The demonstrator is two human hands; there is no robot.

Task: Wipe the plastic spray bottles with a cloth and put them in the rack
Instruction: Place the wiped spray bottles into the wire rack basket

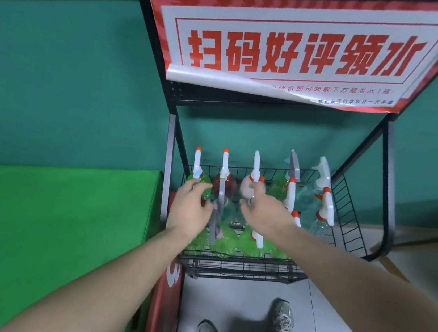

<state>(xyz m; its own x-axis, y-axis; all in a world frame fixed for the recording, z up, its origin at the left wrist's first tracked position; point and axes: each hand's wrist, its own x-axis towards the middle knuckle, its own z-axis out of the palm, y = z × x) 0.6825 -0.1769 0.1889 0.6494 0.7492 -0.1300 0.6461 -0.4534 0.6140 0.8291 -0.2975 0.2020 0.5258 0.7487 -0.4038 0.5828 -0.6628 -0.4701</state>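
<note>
Shoes (pixel 282 317) on the floor tiles, nearest. Both arms reach into the wire rack (pixel 240 267), full of spray bottles (pixel 325 205). Left hand (pixel 188 209) over the green bottle (pixel 201 183) at back left, fingers bent at it; firm grasp not clear. Right hand (pixel 261 209) by the pink bottle (pixel 247 186), blurred, grasp can't be told. Red-and-white sign (pixel 297 50) above.

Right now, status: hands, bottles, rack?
Both hands, left and right, reaching among spray bottles in wire rack. Grip unclear, blurred. No cloth visible.
</note>
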